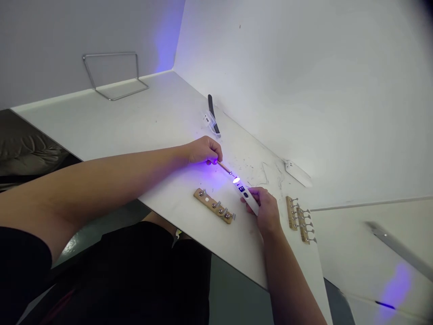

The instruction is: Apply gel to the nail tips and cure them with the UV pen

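Note:
Pinched in my left hand [206,151] is a thin wooden stick [223,167] with a small shiny piece at its far end. My right hand [265,210] is wrapped round a white handheld UV lamp [250,201] with a small display and a dark button. Its lit head glows violet right by the stick's tip; whether they touch I cannot tell. Below lies a wooden strip [214,206] with several small metal-and-clear pieces standing on it, one spot holding a white dot instead.
Two wooden strips [291,214] with upright pieces lie to the right. A white flat tool [297,173] rests along the wall. Farther back are a black file [211,106] and a white cable [210,121]. A bent metal wire stand [111,98] is at the rear left.

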{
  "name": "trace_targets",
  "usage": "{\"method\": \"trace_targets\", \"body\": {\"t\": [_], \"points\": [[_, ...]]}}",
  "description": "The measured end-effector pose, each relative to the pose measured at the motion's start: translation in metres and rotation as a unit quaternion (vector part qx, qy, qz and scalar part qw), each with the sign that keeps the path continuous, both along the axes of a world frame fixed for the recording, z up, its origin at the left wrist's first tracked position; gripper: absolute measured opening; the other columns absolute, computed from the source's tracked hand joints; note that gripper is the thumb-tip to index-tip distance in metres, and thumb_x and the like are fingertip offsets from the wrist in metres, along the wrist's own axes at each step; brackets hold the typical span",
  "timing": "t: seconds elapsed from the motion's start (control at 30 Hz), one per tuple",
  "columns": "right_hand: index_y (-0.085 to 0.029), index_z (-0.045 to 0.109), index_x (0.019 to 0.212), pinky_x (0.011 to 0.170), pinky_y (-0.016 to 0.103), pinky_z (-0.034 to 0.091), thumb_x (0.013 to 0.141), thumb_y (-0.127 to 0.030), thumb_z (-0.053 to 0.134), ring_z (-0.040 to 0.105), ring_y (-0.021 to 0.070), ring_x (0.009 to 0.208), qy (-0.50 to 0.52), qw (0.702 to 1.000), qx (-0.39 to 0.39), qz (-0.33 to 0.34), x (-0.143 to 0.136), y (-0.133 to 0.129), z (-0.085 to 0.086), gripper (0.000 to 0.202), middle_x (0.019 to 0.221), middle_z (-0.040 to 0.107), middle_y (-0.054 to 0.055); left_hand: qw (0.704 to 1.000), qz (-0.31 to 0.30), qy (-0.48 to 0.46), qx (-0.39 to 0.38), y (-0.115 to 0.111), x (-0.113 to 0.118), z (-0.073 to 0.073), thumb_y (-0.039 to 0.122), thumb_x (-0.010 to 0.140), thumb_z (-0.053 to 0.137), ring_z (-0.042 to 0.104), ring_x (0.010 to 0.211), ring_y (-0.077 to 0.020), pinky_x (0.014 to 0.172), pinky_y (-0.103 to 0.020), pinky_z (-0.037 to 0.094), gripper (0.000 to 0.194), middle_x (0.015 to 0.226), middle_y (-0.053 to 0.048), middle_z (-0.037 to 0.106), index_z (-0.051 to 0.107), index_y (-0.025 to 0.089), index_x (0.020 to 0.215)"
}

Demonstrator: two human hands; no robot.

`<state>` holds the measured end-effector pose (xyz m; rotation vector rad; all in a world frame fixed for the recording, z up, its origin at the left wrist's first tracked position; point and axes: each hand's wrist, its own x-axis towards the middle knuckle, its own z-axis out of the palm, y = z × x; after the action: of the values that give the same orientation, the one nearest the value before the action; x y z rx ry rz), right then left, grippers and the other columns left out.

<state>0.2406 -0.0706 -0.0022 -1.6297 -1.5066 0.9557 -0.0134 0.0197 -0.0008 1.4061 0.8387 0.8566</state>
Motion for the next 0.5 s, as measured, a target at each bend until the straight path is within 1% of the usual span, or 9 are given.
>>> {"method": "trace_targets", "body": {"t": [0.2,0.33,0.5], "points": [[-0.019,0.063,0.080,0.048,0.026,0.039,0.083,-0.053,0.036,0.047,0.0131,0.048,0.014,1.000,0.003,0.017,-0.0030,-0.0009,0.0021,0.044,0.063,0.065,0.003,1.000,0.000,0.004,0.009,0.0018,-0.0012,-0.0038,0.004,0.054,0.052,0.048,0.049,-0.0075,0.050,-0.021,0.038,0.016,0.050,0.001,0.056,0.064,0.012,0.062],[-0.018,0.062,0.080,0.047,0.026,0.039,0.082,-0.055,0.036,0.048,0.0134,0.048,0.022,1.000,-0.004,0.002,-0.0032,-0.0006,0.0012,0.046,0.064,0.065,0.004,1.000,0.012,0.002,0.006,0.0011,-0.0007,-0.0041,0.004,0.054,0.051,0.048,0.050,-0.0078,0.050,-0.021,0.039,0.016,0.051,0.001,0.055,0.063,0.012,0.061],[-0.019,0.062,0.080,0.047,0.025,0.039,0.083,-0.053,0.036,0.047,0.0122,0.047,0.032,0.999,-0.006,0.006,-0.0028,-0.0008,0.0015,0.043,0.062,0.065,0.003,1.000,0.009,0.001,0.006,0.0023,-0.0008,-0.0048,0.005,0.053,0.053,0.049,0.050,-0.0078,0.050,-0.021,0.039,0.015,0.051,0.001,0.056,0.064,0.012,0.061]]}}
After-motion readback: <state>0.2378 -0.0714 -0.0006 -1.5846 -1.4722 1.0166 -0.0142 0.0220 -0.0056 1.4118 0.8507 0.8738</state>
